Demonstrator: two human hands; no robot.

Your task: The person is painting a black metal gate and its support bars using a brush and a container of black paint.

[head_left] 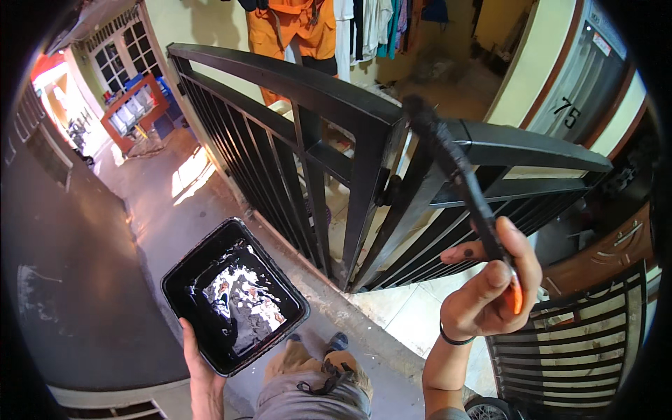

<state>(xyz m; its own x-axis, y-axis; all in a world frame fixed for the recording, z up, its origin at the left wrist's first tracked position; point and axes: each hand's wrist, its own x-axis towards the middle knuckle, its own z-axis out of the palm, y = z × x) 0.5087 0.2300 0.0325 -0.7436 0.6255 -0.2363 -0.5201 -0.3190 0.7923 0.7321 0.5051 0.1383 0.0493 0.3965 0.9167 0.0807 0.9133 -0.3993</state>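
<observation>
My left hand (201,364) grips the near left edge of a black paint tray (190,264), thumb along its rim. Glossy black paint (241,329) lies in the tray, mirroring bright light. Raised on the right, my right hand (493,283) holds a paintbrush (467,178) by its dark, orange-tipped handle. The black brush head points up and left, by the top of the black metal gate (294,73) where its two leaves come together. Whether the bristles touch the gate I cannot tell. A dark spot marks one finger of my right hand.
Clothes (378,28) and orange trousers (297,31) hang behind the gate. White floor tiles (409,308) lie beneath it. A slatted metal panel (570,343) and a wheel (488,409) are at lower right. Down the alley on the left stands an orange-brown panel (133,115).
</observation>
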